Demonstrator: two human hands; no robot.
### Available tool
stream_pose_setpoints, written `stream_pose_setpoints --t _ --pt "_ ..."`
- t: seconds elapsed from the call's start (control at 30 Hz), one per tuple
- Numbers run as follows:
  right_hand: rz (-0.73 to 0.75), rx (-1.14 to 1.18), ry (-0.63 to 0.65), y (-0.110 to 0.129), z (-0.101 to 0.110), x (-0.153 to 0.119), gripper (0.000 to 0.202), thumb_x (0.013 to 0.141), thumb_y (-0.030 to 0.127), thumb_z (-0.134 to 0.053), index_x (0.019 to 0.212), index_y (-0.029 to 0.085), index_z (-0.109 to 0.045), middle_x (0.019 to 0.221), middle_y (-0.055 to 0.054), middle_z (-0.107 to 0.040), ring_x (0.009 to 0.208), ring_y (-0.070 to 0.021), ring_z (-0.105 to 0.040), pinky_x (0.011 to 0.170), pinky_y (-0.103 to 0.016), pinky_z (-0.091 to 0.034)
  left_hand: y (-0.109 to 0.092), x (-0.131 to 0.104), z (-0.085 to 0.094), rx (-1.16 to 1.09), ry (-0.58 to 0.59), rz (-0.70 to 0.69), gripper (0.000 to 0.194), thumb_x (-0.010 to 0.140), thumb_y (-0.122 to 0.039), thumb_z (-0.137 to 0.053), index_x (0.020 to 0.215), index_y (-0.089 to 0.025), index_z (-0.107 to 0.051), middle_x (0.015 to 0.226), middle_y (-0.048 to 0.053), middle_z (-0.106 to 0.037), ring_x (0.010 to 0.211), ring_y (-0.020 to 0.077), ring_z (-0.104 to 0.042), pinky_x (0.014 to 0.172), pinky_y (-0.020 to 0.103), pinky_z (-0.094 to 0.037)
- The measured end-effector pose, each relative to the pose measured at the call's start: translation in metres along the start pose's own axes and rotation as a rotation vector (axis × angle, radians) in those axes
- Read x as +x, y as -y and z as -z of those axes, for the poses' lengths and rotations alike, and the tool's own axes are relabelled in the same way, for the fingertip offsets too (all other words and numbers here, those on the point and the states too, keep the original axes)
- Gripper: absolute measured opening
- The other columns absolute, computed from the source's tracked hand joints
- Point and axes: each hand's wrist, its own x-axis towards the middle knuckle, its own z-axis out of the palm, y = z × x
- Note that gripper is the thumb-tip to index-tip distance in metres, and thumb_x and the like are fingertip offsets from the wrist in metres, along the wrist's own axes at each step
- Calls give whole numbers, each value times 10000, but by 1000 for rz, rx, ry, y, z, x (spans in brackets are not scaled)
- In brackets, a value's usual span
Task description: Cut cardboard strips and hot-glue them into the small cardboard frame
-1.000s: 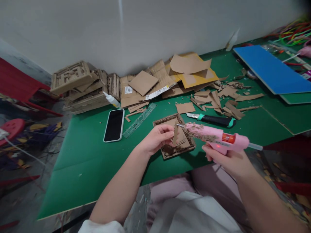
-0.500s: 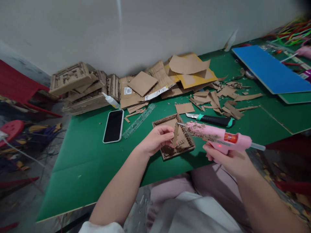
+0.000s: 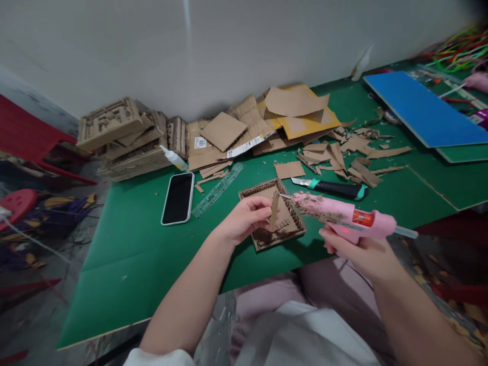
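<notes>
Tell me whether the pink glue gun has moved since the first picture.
Yes, slightly: the pink glue gun in the right hand has shifted right, judged against the utility knife.

Counts: 2 hands (image 3: pixel 247 218), 1 glue gun (image 3: pixel 335 211) in full view, 1 held cardboard strip (image 3: pixel 274 211), 1 shallow box (image 3: pixel 263 245), 1 phone (image 3: pixel 178 198), 1 ruler (image 3: pixel 218 191), 1 cutter knife (image 3: pixel 331 188), 2 squeeze bottles (image 3: pixel 175 158), 1 blue board (image 3: pixel 423 109), 1 table (image 3: pixel 133 274). Cardboard scraps (image 3: pixel 339 157): 10+, overlapping, exact number unclear. Colored cords (image 3: pixel 457 51): several, tangled, can't count.
</notes>
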Motion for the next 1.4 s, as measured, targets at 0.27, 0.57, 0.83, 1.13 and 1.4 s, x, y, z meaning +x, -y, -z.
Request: stream_pose_setpoints --t 0.27,0.57,0.83,1.13,1.4 --pt "44 39 28 -3 -1 0 209 683 356 -660 569 210 -565 499 7 -547 535 -146 -556 534 -255 -486 -1 0 -1 -27 -46 -1 270 586 -286 -812 707 -128 -631 657 9 -664 552 114 -640 491 194 -539" --pt "55 -7 12 -9 0 -4 220 664 384 -668 563 209 -581 543 0 -594 613 -174 -612 608 -276 -511 -2 1 -2 -25 -81 0 308 550 -299 -829 703 -123 -628 668 2 -670 552 111 -643 505 197 -547" --pt "71 -39 39 -9 2 -8 239 666 384 -664 528 217 -565 486 10 -560 563 -168 -604 607 -283 -526 -1 0 -1 -1 -96 2 333 562 -322 -822 724 -126 -607 633 6 -660 553 112 -638 518 196 -540" --pt "100 14 -6 -3 -1 -9 219 666 364 -663 531 216 -574 524 -2 -604 555 -169 -606 585 -282 -530 -1 1 -2 -8 -85 1 338 552 -321 -827 718 -123 -608 651 6 -662 561 117 -645 508 193 -539" --pt "71 32 1 -3 -3 -8 198 683 341 -656 546 224 -572 532 9 -597 620 -173 -633 617 -276 -540 -1 0 -2 -3 -67 -4 296 584 -308 -812 714 -130 -615 669 0 -669 564 107 -648 536 193 -548"
